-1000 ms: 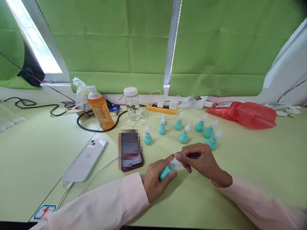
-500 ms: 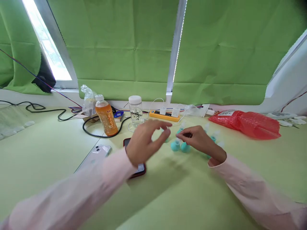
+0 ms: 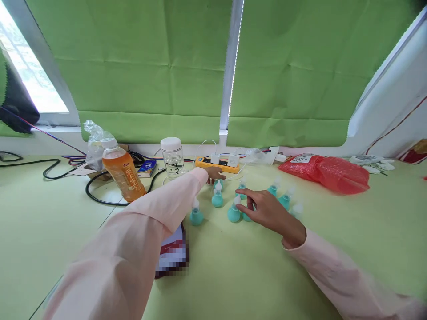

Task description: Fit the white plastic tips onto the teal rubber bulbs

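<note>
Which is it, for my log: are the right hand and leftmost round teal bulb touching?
Apart: head view shows green table between right hand and leftmost bulb.

And there's the daylight, blazing through a bare strip of window (image 3: 36,75) at far left! Creased green blinds (image 3: 143,84) fill the back, parted by a pale upright frame (image 3: 230,71), light leaking along its edge. White wall (image 3: 387,115) at right, and below, the broad pale-green bench (image 3: 267,275).

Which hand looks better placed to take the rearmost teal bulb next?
Probably the left hand: it is down at that bulb, contact unclear. The right hand is farther away, open beside another bulb.
</note>
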Motion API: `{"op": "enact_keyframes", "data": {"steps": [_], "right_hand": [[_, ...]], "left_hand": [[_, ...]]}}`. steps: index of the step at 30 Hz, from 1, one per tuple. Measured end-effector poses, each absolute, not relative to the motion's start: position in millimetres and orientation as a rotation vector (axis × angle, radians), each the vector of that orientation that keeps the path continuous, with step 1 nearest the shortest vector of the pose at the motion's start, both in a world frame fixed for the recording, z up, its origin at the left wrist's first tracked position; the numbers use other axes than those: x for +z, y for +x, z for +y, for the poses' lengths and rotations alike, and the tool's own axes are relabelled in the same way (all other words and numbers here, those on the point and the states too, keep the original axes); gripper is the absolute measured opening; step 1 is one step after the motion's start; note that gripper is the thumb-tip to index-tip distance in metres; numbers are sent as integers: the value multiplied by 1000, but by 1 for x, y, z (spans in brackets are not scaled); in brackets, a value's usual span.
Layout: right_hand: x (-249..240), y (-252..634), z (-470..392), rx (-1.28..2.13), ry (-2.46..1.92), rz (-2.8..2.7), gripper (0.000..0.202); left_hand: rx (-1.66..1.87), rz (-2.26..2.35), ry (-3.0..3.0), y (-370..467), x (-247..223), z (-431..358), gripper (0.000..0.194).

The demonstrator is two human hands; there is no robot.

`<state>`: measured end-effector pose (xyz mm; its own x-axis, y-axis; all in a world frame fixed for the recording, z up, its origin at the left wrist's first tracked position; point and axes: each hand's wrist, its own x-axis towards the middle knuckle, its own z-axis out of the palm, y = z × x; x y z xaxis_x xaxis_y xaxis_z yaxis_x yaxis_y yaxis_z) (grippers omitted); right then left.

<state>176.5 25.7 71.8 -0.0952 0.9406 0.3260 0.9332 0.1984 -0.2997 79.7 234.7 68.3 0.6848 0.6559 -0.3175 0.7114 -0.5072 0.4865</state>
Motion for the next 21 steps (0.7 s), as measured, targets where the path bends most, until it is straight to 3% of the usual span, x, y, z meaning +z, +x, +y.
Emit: {"op": "enact_keyframes", "data": {"steps": [7, 11, 15, 21], "right_hand": [[77, 176, 17, -1, -1670, -2002, 29], [82, 177, 13, -58, -1641, -1963, 26], [83, 175, 4, -151, -1547, -1930, 24], [68, 178, -13, -251, -1413, -1911, 21]], "left_hand": [[29, 1043, 2197, 76, 57, 244, 78], [289, 979, 2193, 49, 71, 230, 63], [606, 925, 2239, 16, 96, 204, 35], [1237, 801, 2361, -22, 121, 118, 29]]}}
